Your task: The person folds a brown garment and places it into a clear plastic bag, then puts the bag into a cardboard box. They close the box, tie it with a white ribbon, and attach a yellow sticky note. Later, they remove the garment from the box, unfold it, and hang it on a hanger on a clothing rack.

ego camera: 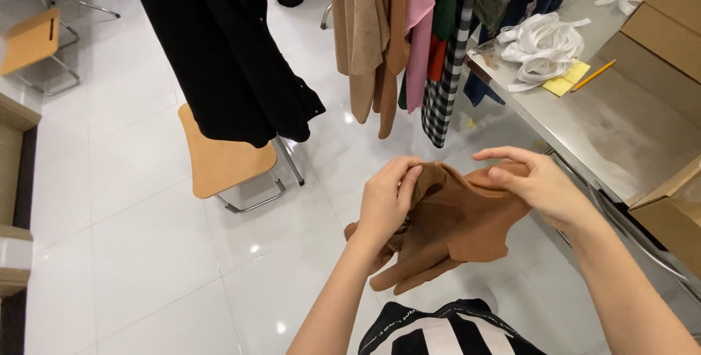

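Note:
A bunched-up brown garment (453, 227) hangs in the air in front of me over the white tiled floor. My left hand (387, 198) pinches its upper left edge with thumb and fingers closed on the fabric. Its upper right part is held by my right hand (537, 183), fingers curled over the cloth. Loose folds droop below both hands.
A long black garment (226, 56) hangs over a wooden stool (223, 165). Tan, pink, green and checked clothes (409, 34) hang on a rack ahead. A metal table (621, 121) on the right carries white ribbon (540, 48), yellow notes, a pencil and cardboard boxes (668, 26).

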